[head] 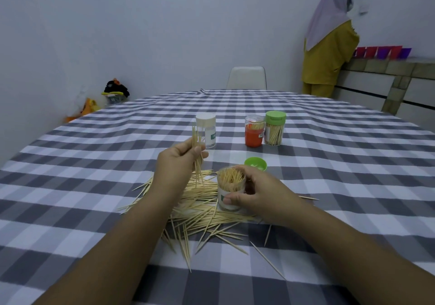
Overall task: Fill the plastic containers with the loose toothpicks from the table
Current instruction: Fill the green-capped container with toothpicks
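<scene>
My left hand point(179, 161) pinches a bunch of toothpicks point(197, 156) upright, just above the loose pile point(202, 208) spread on the checked tablecloth. My right hand point(256, 193) grips an open clear container point(230, 188), upright on the table and nearly full of toothpicks. Its green lid point(255, 163) lies upside down just behind it. Farther back stand a clear container with a white lid point(206, 130), one with an orange base point(254, 130) and a green-lidded one point(275, 128) full of toothpicks.
The table point(94, 154) has a grey and white checked cloth. A white chair point(247, 77) stands at the far side. A person in a yellow garment point(329, 46) stands at a counter at the back right. Bags point(115, 90) lie on the floor at the left.
</scene>
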A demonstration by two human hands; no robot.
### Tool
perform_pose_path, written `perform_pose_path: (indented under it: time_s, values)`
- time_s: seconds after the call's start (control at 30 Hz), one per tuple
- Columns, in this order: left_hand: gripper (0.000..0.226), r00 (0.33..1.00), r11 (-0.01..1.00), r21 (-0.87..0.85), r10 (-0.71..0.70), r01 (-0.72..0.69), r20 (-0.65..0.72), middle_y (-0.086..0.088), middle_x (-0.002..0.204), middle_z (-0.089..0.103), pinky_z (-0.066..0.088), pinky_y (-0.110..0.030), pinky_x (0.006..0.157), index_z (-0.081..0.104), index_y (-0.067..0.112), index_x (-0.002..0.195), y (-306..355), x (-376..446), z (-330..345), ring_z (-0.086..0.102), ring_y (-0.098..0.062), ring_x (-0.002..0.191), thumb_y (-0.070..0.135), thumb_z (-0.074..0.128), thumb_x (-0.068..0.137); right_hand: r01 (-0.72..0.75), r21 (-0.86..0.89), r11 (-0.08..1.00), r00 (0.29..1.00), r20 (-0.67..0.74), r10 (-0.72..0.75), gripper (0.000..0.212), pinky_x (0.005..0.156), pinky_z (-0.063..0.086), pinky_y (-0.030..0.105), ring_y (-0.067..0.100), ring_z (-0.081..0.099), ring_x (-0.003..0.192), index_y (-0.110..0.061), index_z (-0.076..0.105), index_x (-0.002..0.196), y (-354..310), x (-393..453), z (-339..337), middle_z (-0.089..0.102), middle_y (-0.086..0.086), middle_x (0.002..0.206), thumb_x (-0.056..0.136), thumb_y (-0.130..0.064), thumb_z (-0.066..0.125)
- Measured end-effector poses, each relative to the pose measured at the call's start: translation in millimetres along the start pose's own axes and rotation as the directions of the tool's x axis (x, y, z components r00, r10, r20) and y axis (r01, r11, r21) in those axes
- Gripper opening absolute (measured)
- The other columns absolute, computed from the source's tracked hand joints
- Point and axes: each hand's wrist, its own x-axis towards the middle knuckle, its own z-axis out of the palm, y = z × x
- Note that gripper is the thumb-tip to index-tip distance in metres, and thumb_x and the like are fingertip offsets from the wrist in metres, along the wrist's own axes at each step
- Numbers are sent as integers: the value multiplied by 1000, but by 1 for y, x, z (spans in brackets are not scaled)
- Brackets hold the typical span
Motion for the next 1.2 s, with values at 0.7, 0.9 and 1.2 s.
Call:
perform_pose_path:
  time_s: [0.7,0.9,1.2]
  values:
    - [19,988,816,-574,30,65,154,0,81,73,58,-22,75,64,7,96,21,-17,23,71,-13,83,1,46,94,77,33,997,996,-40,-75,51,93,52,30,4,60,103,-27,50,126,2,2,8,63,-12,113,81,-30,74]
    - [19,978,887,-451,-3,100,210,-1,87,73,56,-22,66,65,12,100,10,-22,30,69,-14,91,3,50,93,80,20,997,996,-35,-79,47,92,52,32,3,59,102,-33,50,121,2,2,7,62,-13,112,80,-32,73]
    - [14,962,970,-195,-92,145,258,-3,91,75,58,-32,73,72,15,93,-4,-28,35,70,-20,89,8,60,89,42,28,999,994,-102,-39,44,85,53,30,3,62,91,-31,54,115,6,3,3,66,-13,97,77,-32,77]
